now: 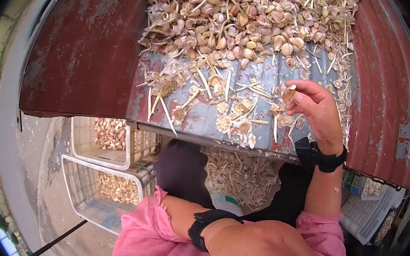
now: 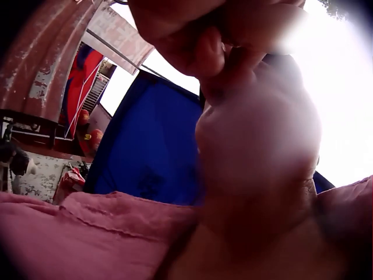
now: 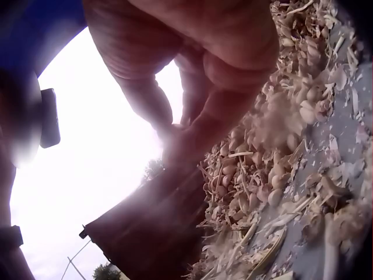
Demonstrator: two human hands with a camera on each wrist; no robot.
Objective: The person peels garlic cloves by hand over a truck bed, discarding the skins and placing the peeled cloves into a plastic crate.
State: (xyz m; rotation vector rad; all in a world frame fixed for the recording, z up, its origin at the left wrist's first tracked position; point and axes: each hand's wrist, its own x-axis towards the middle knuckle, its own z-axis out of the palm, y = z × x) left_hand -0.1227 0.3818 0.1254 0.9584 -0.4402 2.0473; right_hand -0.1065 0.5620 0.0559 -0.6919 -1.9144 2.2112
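Curling close to the body, the left hand (image 1: 264,251) shows bent fingers, but whether they hold anything I cannot tell. Farther out, the right hand (image 1: 317,110) pinches a garlic clove (image 1: 289,93) between thumb and fingertips above the metal sheet (image 1: 206,118). The clove looks light, firm, with papery, slippery skin; gripping its flanks seems safest. Beyond lies the garlic pile (image 1: 236,16).

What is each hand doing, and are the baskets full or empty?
right hand: raised, pinching a garlic clove
left hand: low, fingers curled; what it holds is hidden
garlic pile: loose, heaped on the metal sheet
crates: partly filled with cloves
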